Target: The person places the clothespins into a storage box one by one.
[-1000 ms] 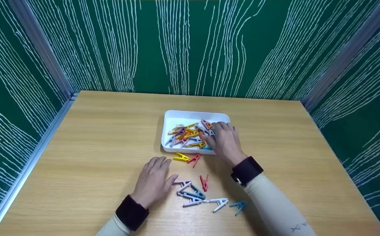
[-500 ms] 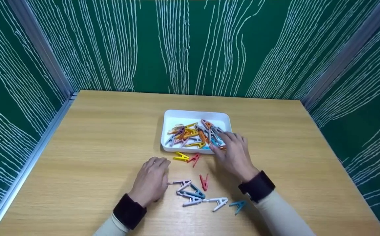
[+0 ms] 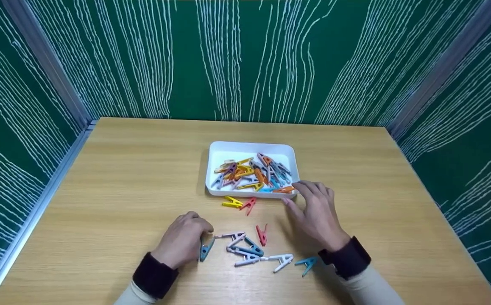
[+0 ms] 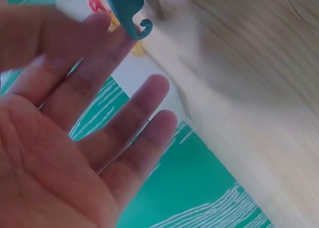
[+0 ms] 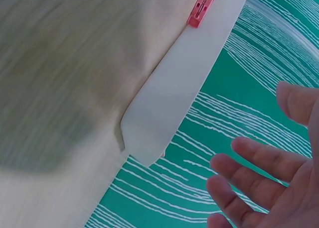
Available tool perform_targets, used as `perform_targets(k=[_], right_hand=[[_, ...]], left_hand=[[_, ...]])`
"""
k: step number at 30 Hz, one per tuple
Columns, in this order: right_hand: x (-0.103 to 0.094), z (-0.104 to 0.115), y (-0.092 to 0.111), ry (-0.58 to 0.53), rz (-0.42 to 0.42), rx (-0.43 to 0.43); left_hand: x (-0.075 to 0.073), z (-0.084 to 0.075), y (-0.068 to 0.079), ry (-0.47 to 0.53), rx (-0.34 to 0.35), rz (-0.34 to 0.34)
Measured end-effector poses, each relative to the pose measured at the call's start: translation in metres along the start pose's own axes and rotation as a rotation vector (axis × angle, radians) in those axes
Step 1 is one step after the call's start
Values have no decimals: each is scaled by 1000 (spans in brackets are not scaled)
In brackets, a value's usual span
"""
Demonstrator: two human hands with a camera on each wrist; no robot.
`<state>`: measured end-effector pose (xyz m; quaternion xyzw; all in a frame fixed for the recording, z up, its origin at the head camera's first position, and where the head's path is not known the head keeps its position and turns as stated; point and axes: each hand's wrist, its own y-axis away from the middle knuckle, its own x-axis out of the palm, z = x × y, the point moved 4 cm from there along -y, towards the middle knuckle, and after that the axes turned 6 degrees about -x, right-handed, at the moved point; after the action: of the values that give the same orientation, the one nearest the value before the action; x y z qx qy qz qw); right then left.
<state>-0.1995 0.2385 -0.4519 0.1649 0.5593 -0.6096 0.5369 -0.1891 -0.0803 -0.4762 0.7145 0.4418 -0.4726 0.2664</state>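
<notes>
In the head view my left hand (image 3: 182, 239) pinches a teal clothespin (image 3: 206, 250) between thumb and fingers, low over the table. The left wrist view shows that clothespin's hooked end (image 4: 142, 31) at the fingertips, the other fingers spread. Just right of it lies a row of white and teal clothespins, among them a white clothespin (image 3: 283, 260); their ends meet or overlap. My right hand (image 3: 317, 212) is at the front right corner of a white tray (image 3: 249, 147), fingers loosely bent, holding nothing. Inside the tray is a heap of mixed clothespins, with an orange clothespin (image 3: 283, 189) nearest that hand.
A yellow clothespin (image 3: 232, 202) and a red clothespin (image 3: 249, 206) lie before the tray. Another red clothespin (image 3: 261, 235) is above the row, and a loose teal clothespin (image 3: 306, 265) at its right. Green panels (image 3: 186, 63) enclose the wooden table (image 3: 122, 169).
My right hand has drawn back from the heap toward the tray's right front corner. The left hand has shifted slightly left and down, and the teal clothespin in it has come into sight.
</notes>
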Motion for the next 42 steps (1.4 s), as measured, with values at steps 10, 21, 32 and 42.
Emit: perform_targets(k=[10, 21, 32, 42], right_hand=[[-3, -13, 9, -17, -42, 28], [1, -18, 23, -4, -6, 49], [6, -9, 30, -11, 66, 52], [6, 8, 38, -17, 107, -38]], left_hand=[[-5, 6, 5, -106, -59, -85], [-1, 7, 5, -170, -114, -103], [6, 4, 0, -192, -63, -99], [-4, 5, -1, -159, -141, -135]])
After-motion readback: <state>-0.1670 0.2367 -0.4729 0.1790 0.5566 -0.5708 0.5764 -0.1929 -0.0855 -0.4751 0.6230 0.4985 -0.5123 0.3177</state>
